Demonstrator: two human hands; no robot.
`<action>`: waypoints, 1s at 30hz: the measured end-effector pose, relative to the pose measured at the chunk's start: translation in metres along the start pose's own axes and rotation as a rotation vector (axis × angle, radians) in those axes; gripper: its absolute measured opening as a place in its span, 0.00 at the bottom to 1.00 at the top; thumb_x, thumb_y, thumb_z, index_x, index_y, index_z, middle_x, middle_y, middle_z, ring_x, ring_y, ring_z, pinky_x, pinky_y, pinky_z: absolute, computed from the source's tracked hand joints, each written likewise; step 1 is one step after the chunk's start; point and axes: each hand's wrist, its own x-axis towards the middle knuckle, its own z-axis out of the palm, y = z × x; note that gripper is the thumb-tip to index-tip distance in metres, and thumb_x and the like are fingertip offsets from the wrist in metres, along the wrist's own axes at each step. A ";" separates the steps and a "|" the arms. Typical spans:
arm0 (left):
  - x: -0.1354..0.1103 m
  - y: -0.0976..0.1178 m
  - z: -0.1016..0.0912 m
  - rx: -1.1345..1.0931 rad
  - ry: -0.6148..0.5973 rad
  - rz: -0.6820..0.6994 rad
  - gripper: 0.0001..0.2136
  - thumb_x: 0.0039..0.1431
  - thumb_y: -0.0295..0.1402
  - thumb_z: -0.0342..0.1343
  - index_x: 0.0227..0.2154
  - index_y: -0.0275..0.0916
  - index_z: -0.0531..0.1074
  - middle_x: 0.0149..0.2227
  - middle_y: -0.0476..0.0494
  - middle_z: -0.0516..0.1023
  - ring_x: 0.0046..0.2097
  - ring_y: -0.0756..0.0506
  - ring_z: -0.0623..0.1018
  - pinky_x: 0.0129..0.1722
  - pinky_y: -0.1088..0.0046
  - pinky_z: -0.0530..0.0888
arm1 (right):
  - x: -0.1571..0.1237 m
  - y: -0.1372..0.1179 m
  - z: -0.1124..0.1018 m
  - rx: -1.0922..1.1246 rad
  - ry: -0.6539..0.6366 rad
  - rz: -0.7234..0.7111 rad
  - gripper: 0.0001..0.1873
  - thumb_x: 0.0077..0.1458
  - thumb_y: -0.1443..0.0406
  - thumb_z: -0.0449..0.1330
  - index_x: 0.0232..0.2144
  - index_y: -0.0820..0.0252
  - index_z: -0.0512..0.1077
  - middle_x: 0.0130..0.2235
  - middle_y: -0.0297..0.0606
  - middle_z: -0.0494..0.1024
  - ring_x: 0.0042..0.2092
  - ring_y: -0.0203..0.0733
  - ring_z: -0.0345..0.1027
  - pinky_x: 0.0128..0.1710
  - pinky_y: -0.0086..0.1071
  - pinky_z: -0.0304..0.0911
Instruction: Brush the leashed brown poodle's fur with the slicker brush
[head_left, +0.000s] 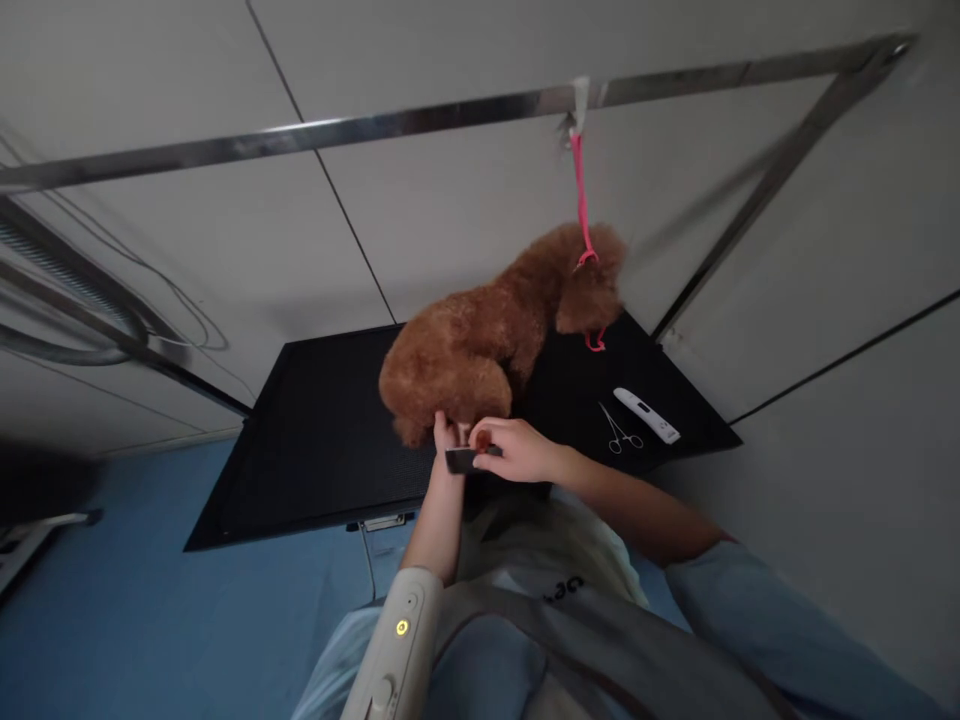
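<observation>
A curly brown dog (472, 335) is on a black grooming table (322, 430), its head to the right and a pink loop (580, 190) around its neck. Against its hindquarters, my left hand (445, 436) is closed about a hind leg low down; most of its fingers are hidden. My right hand (517, 450) grips a flat, dark, comb-like tool (460, 461), held level just in front of the left hand. A small reddish-brown patch shows between the right fingers, too small to make out.
White clippers (646, 415) and scissor-like forceps (620, 430) lie on the table at the right. A metal bar (420, 115) crosses above the dog and carries the loop. At the left hang a grey hose (75, 285) and cables. A pale wall stands close behind.
</observation>
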 end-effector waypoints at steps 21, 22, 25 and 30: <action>-0.001 -0.007 -0.006 -0.079 0.012 -0.172 0.11 0.60 0.37 0.54 0.39 0.36 0.74 0.36 0.41 0.80 0.33 0.45 0.79 0.29 0.72 0.76 | 0.058 -0.015 -0.020 -0.148 0.305 -0.007 0.02 0.54 0.66 0.59 0.33 0.58 0.69 0.37 0.40 0.74 0.40 0.42 0.69 0.41 0.35 0.65; -0.003 -0.011 -0.007 -0.077 0.008 -0.181 0.10 0.60 0.36 0.54 0.39 0.36 0.74 0.35 0.42 0.80 0.32 0.46 0.79 0.28 0.73 0.75 | 0.058 -0.016 -0.021 -0.155 0.258 -0.040 0.03 0.54 0.65 0.60 0.33 0.58 0.69 0.39 0.40 0.74 0.41 0.42 0.69 0.42 0.35 0.65; -0.013 -0.024 -0.008 -0.075 0.005 -0.197 0.05 0.58 0.33 0.55 0.32 0.36 0.73 0.26 0.45 0.76 0.23 0.50 0.73 0.20 0.77 0.70 | 0.056 -0.019 -0.021 -0.212 -0.013 -0.060 0.05 0.51 0.65 0.62 0.27 0.58 0.68 0.32 0.37 0.72 0.35 0.41 0.68 0.37 0.33 0.64; -0.037 -0.041 -0.015 -0.039 -0.060 -0.314 0.11 0.59 0.38 0.53 0.26 0.35 0.67 0.17 0.53 0.62 0.14 0.56 0.57 0.12 0.82 0.52 | 0.036 -0.010 -0.016 -0.250 0.276 0.081 0.02 0.54 0.66 0.59 0.32 0.58 0.69 0.37 0.41 0.74 0.40 0.43 0.68 0.42 0.36 0.63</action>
